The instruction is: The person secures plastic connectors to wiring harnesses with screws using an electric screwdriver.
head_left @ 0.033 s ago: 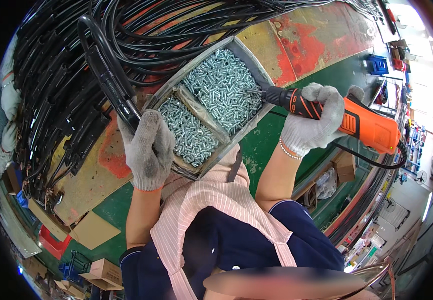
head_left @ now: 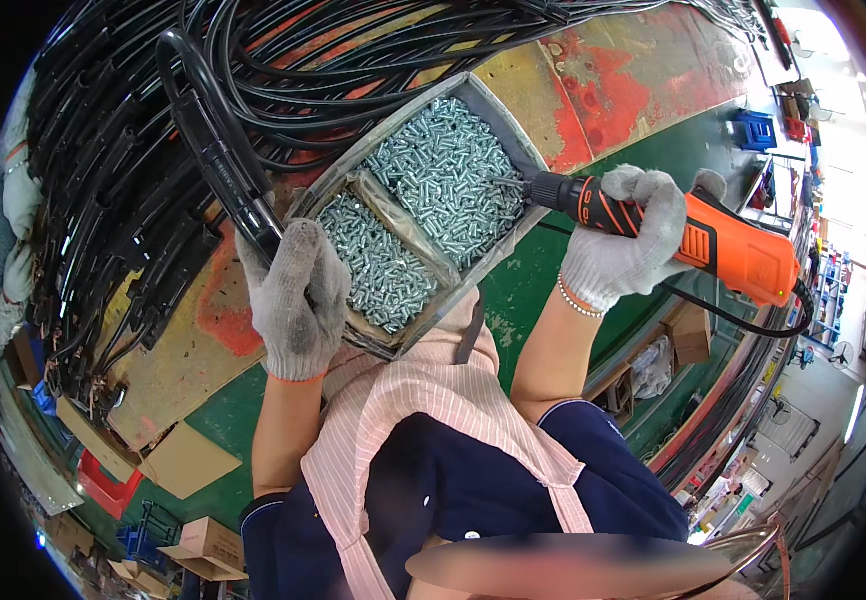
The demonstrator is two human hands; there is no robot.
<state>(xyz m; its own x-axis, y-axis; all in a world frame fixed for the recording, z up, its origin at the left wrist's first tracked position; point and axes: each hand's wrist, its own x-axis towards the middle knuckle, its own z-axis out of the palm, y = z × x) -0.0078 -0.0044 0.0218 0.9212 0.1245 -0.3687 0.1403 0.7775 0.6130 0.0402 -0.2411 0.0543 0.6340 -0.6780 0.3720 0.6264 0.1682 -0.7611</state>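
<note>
Screws [head_left: 448,165], small, silvery and loose, fill both compartments of the grey, straight-sided tray [head_left: 509,130] set before us at the near edge of a worn yellow-and-red worktop [head_left: 613,90]. Our right hand [head_left: 628,255], in a grey knit glove, wraps its fingers round an orange-and-black electric screwdriver [head_left: 743,250] just off the tray's right corner. The tool's long axis runs leftward and slightly away from us, so that its thin metal bit [head_left: 505,183] reaches past that corner and over the larger compartment; whether the tip touches any screw, we cannot tell. Our left hand [head_left: 298,290], gloved alike, is at the tray's left corner, the nearer of the two to the smaller compartment. Its fingers are closed on the lower end of a glossy black tubular handle [head_left: 218,165] with a hooked top, whose long axis slants away from us to the left, well apart from the bit, the tray's far left edge lying between them. Beyond the handle, a heap of shiny black tubes and cables [head_left: 103,190] spreads over the worktop's left part and along its far edge.
</note>
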